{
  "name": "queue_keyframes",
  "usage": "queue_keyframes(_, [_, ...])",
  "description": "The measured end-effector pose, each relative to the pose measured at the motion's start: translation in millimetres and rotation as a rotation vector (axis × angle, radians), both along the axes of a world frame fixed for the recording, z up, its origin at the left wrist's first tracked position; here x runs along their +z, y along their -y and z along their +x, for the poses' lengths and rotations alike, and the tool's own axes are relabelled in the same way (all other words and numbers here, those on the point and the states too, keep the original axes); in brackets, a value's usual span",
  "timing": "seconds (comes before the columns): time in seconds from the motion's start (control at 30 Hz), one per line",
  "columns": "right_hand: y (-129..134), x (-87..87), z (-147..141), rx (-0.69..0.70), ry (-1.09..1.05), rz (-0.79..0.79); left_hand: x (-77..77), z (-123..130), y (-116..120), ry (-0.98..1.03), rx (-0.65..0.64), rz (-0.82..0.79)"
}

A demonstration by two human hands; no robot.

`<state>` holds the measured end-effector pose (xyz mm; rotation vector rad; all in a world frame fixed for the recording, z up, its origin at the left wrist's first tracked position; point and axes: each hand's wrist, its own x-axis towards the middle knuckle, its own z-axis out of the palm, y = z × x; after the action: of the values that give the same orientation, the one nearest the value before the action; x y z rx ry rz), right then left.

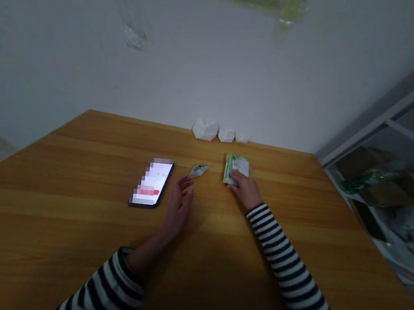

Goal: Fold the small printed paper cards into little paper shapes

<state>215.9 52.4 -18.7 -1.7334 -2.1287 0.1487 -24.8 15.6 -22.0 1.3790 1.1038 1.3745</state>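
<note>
Black smartphone w/ lit, pixelated screen (151,183) lies flat on light-brown wooden tabletop (56,218). L hand (178,208) just beside it, fingers (187,183) half open, holding nothing, near small silver-green foil sachet (198,170). R hand (245,191) rests on rectangular green printed packet (238,167), fingers over its lower edge, grip unclear. Crumpled white paper lumps (205,129) at far edge, by wall.

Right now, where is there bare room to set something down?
The wooden table has room between the striped sleeves and left of the phone. It's crowded around the foil sachet, between the left hand and the green packet under the right hand.
</note>
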Motion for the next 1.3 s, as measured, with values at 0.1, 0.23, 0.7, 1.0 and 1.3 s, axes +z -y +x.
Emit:
queue_keyframes(0.1, [2.5, -0.4, -1.5, -0.011, -0.036, 0.021, 1.2, -0.2, 0.9, -0.008, -0.027, -0.021])
queue_keyframes(0.23, [5.5, 1.8, -15.5, -0.118, -0.025, 0.042, 3.0, 0.8, 2.7, 0.004, -0.040, -0.052])
queue_keyframes(0.7, [1.9, 13.3, -50.1, -0.417, -0.024, 0.024, 5.3, 0.8, 6.3, -0.001, -0.056, -0.081])
queue_keyframes(1.0, [4.8, -2.6, -27.0, -0.266, -0.059, 0.080, 3.9, -1.1, 4.8, 0.012, -0.070, -0.067])
queue_keyframes(1.3, [74.2, 9.8, -65.8, 0.426, -0.135, 0.430, 3.5, 1.5, -3.8, 0.561, -0.361, -0.542])
